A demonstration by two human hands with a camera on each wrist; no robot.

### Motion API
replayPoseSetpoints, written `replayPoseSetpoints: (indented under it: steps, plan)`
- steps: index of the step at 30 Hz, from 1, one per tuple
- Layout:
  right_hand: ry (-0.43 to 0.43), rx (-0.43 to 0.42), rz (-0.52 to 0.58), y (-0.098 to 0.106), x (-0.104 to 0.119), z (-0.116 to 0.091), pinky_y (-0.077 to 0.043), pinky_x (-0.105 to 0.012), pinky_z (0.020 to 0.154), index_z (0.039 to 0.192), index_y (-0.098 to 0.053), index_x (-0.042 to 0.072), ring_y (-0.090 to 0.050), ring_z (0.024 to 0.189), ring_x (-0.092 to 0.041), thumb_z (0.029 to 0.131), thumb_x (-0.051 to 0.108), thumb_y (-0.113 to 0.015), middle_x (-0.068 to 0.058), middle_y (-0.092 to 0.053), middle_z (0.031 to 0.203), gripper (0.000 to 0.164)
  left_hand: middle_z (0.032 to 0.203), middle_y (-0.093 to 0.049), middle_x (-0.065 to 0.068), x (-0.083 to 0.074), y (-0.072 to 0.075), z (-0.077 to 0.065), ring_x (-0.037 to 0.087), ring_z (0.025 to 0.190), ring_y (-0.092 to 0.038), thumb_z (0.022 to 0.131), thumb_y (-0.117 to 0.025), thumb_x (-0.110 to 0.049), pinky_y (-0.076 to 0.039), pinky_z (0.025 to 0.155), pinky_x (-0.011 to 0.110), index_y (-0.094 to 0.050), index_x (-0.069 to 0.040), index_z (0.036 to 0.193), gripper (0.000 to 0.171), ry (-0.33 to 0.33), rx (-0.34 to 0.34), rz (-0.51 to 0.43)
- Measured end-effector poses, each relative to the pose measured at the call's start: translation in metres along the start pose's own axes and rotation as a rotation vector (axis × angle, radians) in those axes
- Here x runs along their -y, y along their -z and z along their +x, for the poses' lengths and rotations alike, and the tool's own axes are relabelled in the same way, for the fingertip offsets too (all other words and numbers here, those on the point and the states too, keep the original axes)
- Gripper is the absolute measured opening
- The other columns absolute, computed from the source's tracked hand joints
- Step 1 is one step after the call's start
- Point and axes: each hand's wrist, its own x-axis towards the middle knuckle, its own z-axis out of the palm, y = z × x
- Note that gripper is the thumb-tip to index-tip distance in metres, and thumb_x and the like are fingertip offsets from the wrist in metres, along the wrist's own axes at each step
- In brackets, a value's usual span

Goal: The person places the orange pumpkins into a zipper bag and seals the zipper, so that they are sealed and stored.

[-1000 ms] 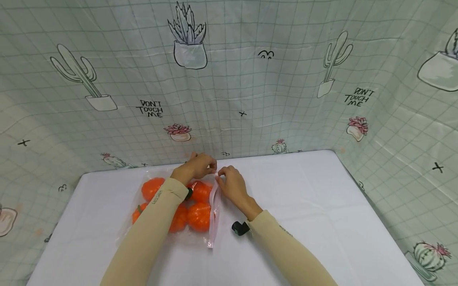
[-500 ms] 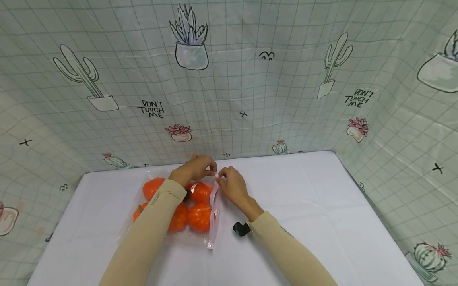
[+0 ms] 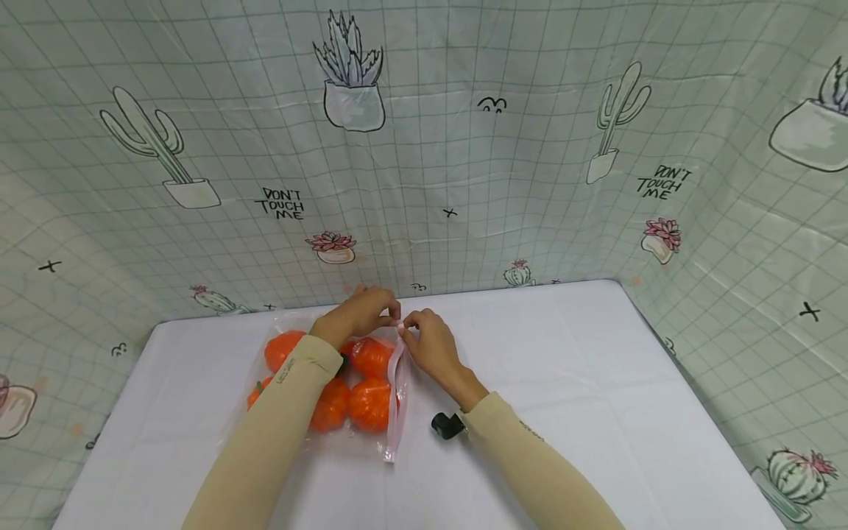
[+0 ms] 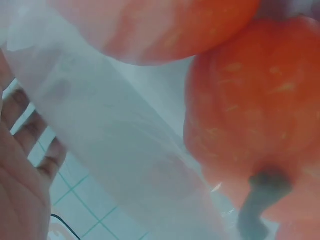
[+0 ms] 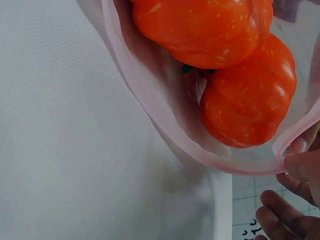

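Note:
A clear zip bag (image 3: 331, 445) with a pink zip edge (image 3: 394, 427) lies on the white table, its mouth to the right. Inside sit several orange pumpkins (image 3: 369, 405), some showing green stems (image 4: 265, 195). My left hand (image 3: 363, 313) reaches over the bag and pinches the far end of the zip edge. Close beside it, my right hand (image 3: 432, 342) pinches the same corner with thumb and finger. The right wrist view shows the pink strip (image 5: 165, 125) curving around the pumpkins, bowed apart from the other side. My left forearm covers part of the bag.
The white table (image 3: 563, 383) extends right of the bag. A grid-patterned cloth (image 3: 424, 162) with cactus drawings hangs behind and at both sides. A black wrist camera (image 3: 447, 425) sits under my right sleeve.
My left forearm has shifted slightly to the left. Both hands stay at the far corner of the zip bag, which lies almost as before.

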Motion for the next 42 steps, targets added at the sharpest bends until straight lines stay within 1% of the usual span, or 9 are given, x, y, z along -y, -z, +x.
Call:
replayPoseSetpoints:
  steps: [4, 9, 17, 21, 25, 29, 36, 42]
  plan:
    - [0.019, -0.014, -0.041, -0.001, -0.002, 0.001, -0.057, -0.047, 0.089, 0.102, -0.076, 0.003, -0.065, 0.094, -0.032, 0.099, 0.013, -0.073, -0.015, -0.07, 0.103, 0.01, 0.107, -0.07, 0.007, 0.002, -0.002, 0.0, 0.031, 0.113, -0.062, 0.098, -0.076, -0.015, -0.041, 0.108, 0.056, -0.08, -0.014, 0.095, 0.005, -0.056, -0.053, 0.056]
    - [0.043, -0.044, -0.086, -0.001, -0.003, 0.002, -0.055, -0.048, 0.088, 0.097, -0.079, 0.006, -0.066, 0.094, -0.033, 0.097, 0.016, -0.077, -0.014, -0.071, 0.102, 0.011, 0.11, -0.068, 0.006, 0.006, -0.006, 0.0, 0.029, 0.115, -0.061, 0.095, -0.079, -0.014, -0.044, 0.105, 0.053, -0.082, -0.016, 0.091, 0.005, -0.085, -0.1, 0.104]
    - [0.047, -0.045, -0.164, -0.001, -0.001, 0.003, -0.053, -0.046, 0.089, 0.096, -0.081, 0.007, -0.065, 0.093, -0.032, 0.097, 0.019, -0.078, -0.011, -0.072, 0.104, 0.012, 0.11, -0.068, 0.005, 0.004, -0.007, -0.001, 0.028, 0.115, -0.061, 0.095, -0.079, -0.019, -0.045, 0.104, 0.052, -0.083, -0.017, 0.093, 0.005, -0.123, -0.12, 0.182]
    - [0.058, -0.049, -0.187, -0.001, 0.001, 0.003, -0.054, -0.047, 0.089, 0.095, -0.081, 0.007, -0.065, 0.094, -0.033, 0.097, 0.019, -0.078, -0.011, -0.073, 0.105, 0.012, 0.108, -0.067, 0.005, 0.004, -0.006, -0.001, 0.027, 0.113, -0.06, 0.095, -0.078, -0.019, -0.045, 0.101, 0.05, -0.082, -0.017, 0.092, 0.005, -0.128, -0.13, 0.186]
    - [0.046, -0.037, -0.171, 0.0, 0.003, 0.003, -0.055, -0.046, 0.089, 0.097, -0.081, 0.006, -0.066, 0.095, -0.033, 0.097, 0.017, -0.077, -0.012, -0.072, 0.105, 0.012, 0.107, -0.066, 0.005, 0.004, -0.007, -0.001, 0.027, 0.111, -0.06, 0.095, -0.078, -0.019, -0.044, 0.099, 0.048, -0.082, -0.018, 0.091, 0.005, -0.138, -0.142, 0.204]
    - [0.031, -0.032, -0.137, 0.0, 0.004, 0.002, -0.056, -0.045, 0.088, 0.096, -0.081, 0.005, -0.065, 0.094, -0.033, 0.097, 0.015, -0.077, -0.013, -0.072, 0.102, 0.012, 0.107, -0.064, 0.005, 0.004, -0.006, -0.001, 0.027, 0.11, -0.061, 0.095, -0.078, -0.019, -0.045, 0.097, 0.048, -0.082, -0.019, 0.091, 0.005, -0.15, -0.158, 0.241]
    - [0.02, -0.025, -0.081, 0.003, 0.007, 0.001, -0.057, -0.045, 0.089, 0.093, -0.078, 0.002, -0.063, 0.095, -0.033, 0.097, 0.011, -0.076, -0.015, -0.07, 0.101, 0.01, 0.107, -0.063, 0.004, 0.002, -0.004, -0.002, 0.027, 0.112, -0.06, 0.096, -0.077, -0.02, -0.045, 0.1, 0.048, -0.081, -0.022, 0.092, 0.006, -0.116, -0.152, 0.292]
    - [-0.026, 0.025, -0.055, 0.003, 0.009, -0.002, -0.057, -0.047, 0.094, 0.094, -0.078, 0.001, -0.063, 0.1, -0.034, 0.096, 0.009, -0.074, -0.016, -0.071, 0.105, 0.009, 0.104, -0.063, 0.003, 0.003, -0.003, -0.003, 0.028, 0.112, -0.062, 0.096, -0.077, -0.022, -0.047, 0.103, 0.048, -0.079, -0.02, 0.093, 0.005, -0.108, -0.18, 0.294]
